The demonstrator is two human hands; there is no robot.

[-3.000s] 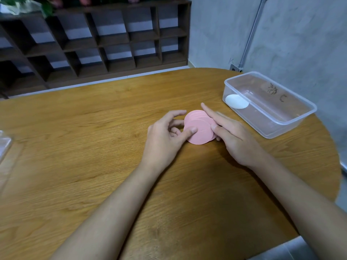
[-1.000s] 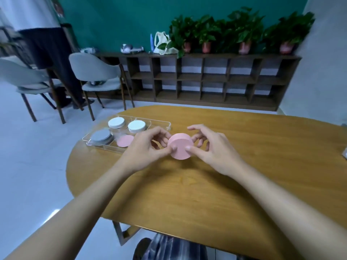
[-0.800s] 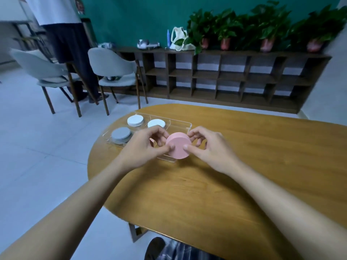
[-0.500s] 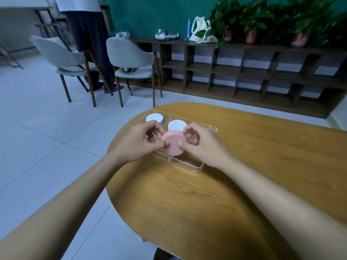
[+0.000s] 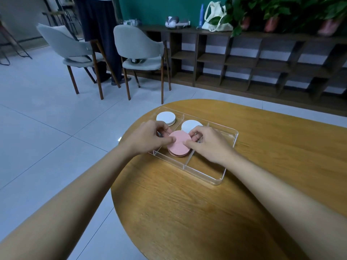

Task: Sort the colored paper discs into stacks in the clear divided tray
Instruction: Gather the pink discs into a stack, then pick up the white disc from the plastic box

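So the pink stack (image 5: 178, 146) sits right between both hands. The left-hand grip (image 5: 148, 137) pinches its left side, thumb lying on the top disc and fingers curled round the far edge. The right-hand grip (image 5: 208, 143) does the same from the right. Both are closed on the stack, thumbs nearly meeting on top.

The stack is low in the near-left compartment of the tray (image 5: 221, 177), just inside the front wall, with a divider (image 5: 188, 159) right beside it on the right. A slightly darker pink edge peeks out underneath. I can't tell if the held discs already rest on it.

Two white stacks (image 5: 165, 118) (image 5: 190, 125) sit in the far compartments, one each side of a divider and close behind the fingers, so it's tight back there. The tray's right-hand section shows only bare bottom.

The tray lies near the rounded left end of the surface (image 5: 187, 212), with the tiled floor (image 5: 47, 137) beyond that edge. Lots of wood shows to the right and toward the person.

The tray is clear hard plastic, rectangular with thin walls. The discs are flat, matte and round. The surface is oval with a light wood grain. Two grey chairs (image 5: 139, 47) and a dark shelf (image 5: 244, 59) stand well behind.
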